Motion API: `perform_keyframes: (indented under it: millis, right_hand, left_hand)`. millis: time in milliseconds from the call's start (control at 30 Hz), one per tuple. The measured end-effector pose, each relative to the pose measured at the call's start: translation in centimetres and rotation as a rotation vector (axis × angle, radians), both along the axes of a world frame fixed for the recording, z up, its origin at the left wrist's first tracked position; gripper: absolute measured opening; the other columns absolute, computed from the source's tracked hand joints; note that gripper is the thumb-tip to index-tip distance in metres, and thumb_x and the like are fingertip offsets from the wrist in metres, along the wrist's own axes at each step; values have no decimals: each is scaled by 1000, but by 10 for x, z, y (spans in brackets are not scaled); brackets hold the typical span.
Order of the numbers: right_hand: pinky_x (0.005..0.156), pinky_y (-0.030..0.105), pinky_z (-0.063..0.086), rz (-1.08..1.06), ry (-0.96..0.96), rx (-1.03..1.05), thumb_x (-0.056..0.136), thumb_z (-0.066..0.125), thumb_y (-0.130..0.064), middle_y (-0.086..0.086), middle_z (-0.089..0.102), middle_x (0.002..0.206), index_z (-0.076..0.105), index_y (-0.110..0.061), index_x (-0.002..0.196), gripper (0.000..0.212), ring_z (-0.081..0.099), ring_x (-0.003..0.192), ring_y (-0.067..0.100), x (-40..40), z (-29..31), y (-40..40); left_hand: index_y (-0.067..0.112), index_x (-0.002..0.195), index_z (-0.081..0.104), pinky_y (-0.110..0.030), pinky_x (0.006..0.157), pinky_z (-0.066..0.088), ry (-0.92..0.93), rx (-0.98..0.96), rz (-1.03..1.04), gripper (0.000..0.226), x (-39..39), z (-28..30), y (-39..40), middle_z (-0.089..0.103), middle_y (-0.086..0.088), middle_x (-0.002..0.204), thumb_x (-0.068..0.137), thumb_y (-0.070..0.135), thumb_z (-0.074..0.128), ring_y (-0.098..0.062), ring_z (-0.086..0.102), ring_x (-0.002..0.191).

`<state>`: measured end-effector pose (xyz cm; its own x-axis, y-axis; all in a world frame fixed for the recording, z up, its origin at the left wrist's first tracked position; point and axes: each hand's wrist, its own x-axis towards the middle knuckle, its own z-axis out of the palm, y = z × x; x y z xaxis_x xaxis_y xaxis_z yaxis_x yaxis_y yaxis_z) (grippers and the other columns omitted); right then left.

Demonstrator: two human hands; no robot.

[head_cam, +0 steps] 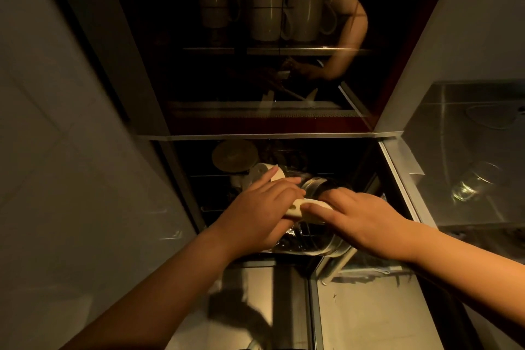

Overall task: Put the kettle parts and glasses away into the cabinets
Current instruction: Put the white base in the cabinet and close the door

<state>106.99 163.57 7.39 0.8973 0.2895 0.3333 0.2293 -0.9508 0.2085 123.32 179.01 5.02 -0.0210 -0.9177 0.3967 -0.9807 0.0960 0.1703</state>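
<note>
Glass kettle body [309,239] lying tilted on its side in the dim lower cabinet compartment [366,176], mouth toward the back, metal base band toward the camera. Cream handle [308,212] running across its top, caught between both hands. Left hand [261,207] curled over the near end of that handle, fingers stretched forward past it onto the glass; thumb hidden beneath, so full grasp hard to confirm. Right hand [360,216] laid over the other end, fingers bent down around the handle and the kettle's shoulder, gripping it. Hands nearly touching at the middle of the handle.

Behind the left fingers, a pale cream lid-like part [262,172] resting on the wire rack, and beyond that a round woven coaster or disc [234,155] propped at the back. Above, behind a dark glass door [270,119], three white mugs [267,15] standing side by side on a shelf, with a faint reflection of an arm across the pane. Off to the right, on a shiny steel surface [454,150], a clear drinking glass [473,183] lying tilted, well apart from the kettle. Grey cabinet panels flanking both sides; pale counter below the forearms
</note>
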Motion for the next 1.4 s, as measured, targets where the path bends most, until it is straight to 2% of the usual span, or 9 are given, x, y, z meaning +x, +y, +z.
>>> perform_keyframes:
  millis: [133, 233, 367, 433, 633, 833, 1000, 1100, 1400]
  right_hand:
    - [46, 21, 48, 6, 47, -13, 55, 87, -19, 13, 49, 103, 24, -18, 138, 104, 58, 71, 18, -6, 2, 1]
    - [41, 19, 46, -82, 103, 77, 49, 89, -16, 10, 55, 102, 21, -20, 141, 114, 57, 63, 13, -4, 2, 12]
    - [35, 20, 44, -175, 134, 183, 44, 90, -13, 7, 58, 95, 34, -17, 132, 104, 51, 52, 9, -1, -4, 25]
    - [37, 18, 42, -213, 130, 167, 44, 91, -16, 7, 57, 94, 35, -18, 132, 104, 52, 55, 10, 0, -6, 25]
    - [38, 23, 47, -352, 48, 363, 56, 86, -11, 4, 55, 95, 37, -23, 127, 87, 54, 59, 10, 6, -25, 25]
    - [49, 38, 54, -437, -99, 629, 69, 78, -9, 6, 59, 100, 33, -29, 122, 72, 63, 65, 20, 10, -36, 33]
    - [47, 35, 53, -503, -116, 655, 71, 77, -10, 5, 60, 101, 31, -29, 125, 73, 62, 66, 18, 11, -44, 34]
    - [44, 22, 46, -518, -90, 591, 69, 79, -11, 5, 58, 101, 31, -27, 130, 79, 57, 65, 13, 13, -47, 33]
    - [47, 31, 52, -540, -132, 510, 78, 71, -9, 9, 54, 103, 30, -26, 137, 73, 55, 77, 18, 24, -57, 36]
  left_hand:
    - [13, 113, 56, -36, 117, 13, -23, 39, -55, 35, 3, 6, -4, 64, -3, 119, 81, 24, 48, -15, 48, 124]
    - [12, 118, 56, -34, 115, 14, -14, 90, -76, 41, 4, 12, -8, 61, -5, 123, 77, 10, 58, -17, 46, 128]
    - [17, 125, 53, -40, 114, 29, 2, 179, -64, 41, 6, 9, -10, 54, -4, 135, 85, 22, 51, -21, 40, 134]
    - [17, 125, 54, -35, 114, 26, 2, 155, -51, 41, 7, 8, -10, 55, -3, 134, 85, 26, 48, -21, 42, 132]
    - [13, 122, 53, -32, 111, 24, 49, 36, 32, 46, -12, 2, -16, 61, -5, 122, 78, 15, 42, -19, 52, 122]
    - [11, 133, 46, -39, 110, 35, 77, 38, 54, 48, -12, -12, -28, 51, -8, 136, 86, 5, 49, -22, 42, 133]
    - [13, 146, 30, -26, 111, 21, 148, 11, 171, 61, -10, -15, -33, 35, -4, 151, 90, 10, 55, -17, 34, 138]
    - [17, 149, 20, -23, 113, 14, 300, 46, 312, 65, -11, -21, -33, 24, 1, 155, 93, 22, 52, -12, 23, 142]
    - [17, 144, 35, -23, 110, 22, 327, 24, 216, 58, 0, -25, -39, 38, -2, 148, 89, 4, 48, -16, 31, 138]
